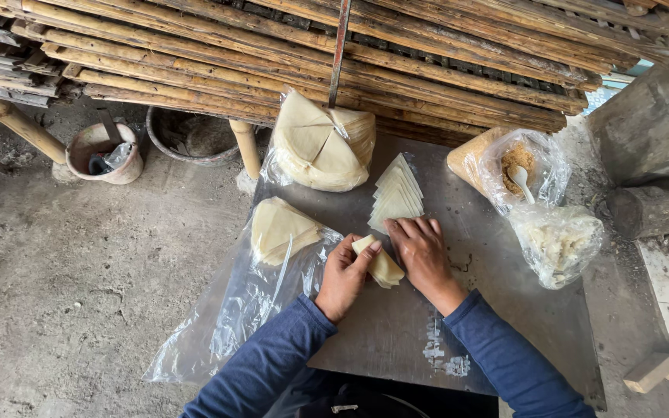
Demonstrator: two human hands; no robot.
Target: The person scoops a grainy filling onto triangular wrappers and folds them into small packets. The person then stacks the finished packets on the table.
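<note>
We note the left hand (pixel 344 275), fingers curled, grip closed on a folded wrapper (pixel 378 262) at mid counter (pixel 396 333). The right hand (pixel 421 251) lies palm-down, grip open, fingers spread, touching that wrapper just below the wrapper stack (pixel 396 193).

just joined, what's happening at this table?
A person in blue sleeves works at a grey metal table. The left hand holds a pale folded dough wrapper, and the right hand lies flat beside it. A fanned stack of triangular wrappers sits just above; bags of wrappers and crumbly filling stand around.
</note>
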